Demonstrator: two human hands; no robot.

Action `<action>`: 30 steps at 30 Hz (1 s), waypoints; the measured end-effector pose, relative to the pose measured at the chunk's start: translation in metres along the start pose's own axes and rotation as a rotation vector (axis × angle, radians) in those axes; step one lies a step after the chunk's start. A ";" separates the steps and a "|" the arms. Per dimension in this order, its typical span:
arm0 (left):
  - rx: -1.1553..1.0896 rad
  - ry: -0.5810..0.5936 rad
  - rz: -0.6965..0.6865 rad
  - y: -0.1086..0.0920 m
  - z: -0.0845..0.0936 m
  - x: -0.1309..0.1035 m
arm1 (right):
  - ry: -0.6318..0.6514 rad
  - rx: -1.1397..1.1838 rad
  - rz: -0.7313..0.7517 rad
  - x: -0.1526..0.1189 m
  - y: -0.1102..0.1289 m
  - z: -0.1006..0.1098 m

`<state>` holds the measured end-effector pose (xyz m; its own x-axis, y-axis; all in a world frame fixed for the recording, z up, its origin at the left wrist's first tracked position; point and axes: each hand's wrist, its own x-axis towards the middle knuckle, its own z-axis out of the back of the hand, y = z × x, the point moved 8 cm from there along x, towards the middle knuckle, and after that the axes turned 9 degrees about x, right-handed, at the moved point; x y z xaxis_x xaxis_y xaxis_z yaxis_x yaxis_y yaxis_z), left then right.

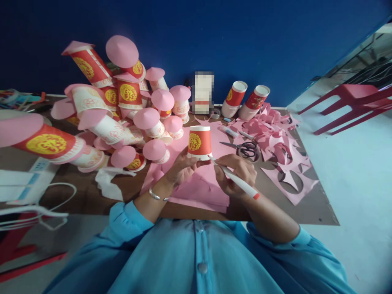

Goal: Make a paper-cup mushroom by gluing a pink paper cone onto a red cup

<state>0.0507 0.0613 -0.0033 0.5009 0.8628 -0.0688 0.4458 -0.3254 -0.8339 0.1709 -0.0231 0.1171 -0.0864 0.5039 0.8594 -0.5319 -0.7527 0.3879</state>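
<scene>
A red and white paper cup (203, 141) with a yellow emblem is held upside down in front of me, its wider end lowest. My left hand (183, 168) grips it from below and the left, fingers closed near its lower edge. In my right hand (234, 173) is a white pen (240, 183) with a red end. Its tip meets or nearly meets the cup's lower right edge. Pink paper sheets (196, 192) lie under both hands. Black-handled scissors (245, 148) rest just beyond my right hand, by a roll of tape (252, 155).
Cups with pink paper cones (125, 94) crowd the left side. Two stacks of cups (235, 96) stand at the back. Pink paper offcuts (284, 151) cover the right side. White tissue (110, 183) lies front left. A red stool (357, 98) stands beyond the table's right edge.
</scene>
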 end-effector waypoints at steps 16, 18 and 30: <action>0.050 -0.011 0.037 0.006 0.005 0.001 | 0.032 0.022 0.077 -0.003 0.001 -0.009; 0.061 -0.029 0.046 0.007 0.007 0.001 | 0.025 0.017 0.075 -0.003 0.000 -0.010; 0.057 -0.038 0.001 -0.001 -0.001 0.001 | 0.078 -0.017 0.047 -0.001 -0.001 -0.013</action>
<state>0.0515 0.0626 -0.0025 0.4724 0.8769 -0.0890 0.4022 -0.3043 -0.8635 0.1611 -0.0171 0.1120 -0.1766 0.4998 0.8480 -0.5399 -0.7695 0.3411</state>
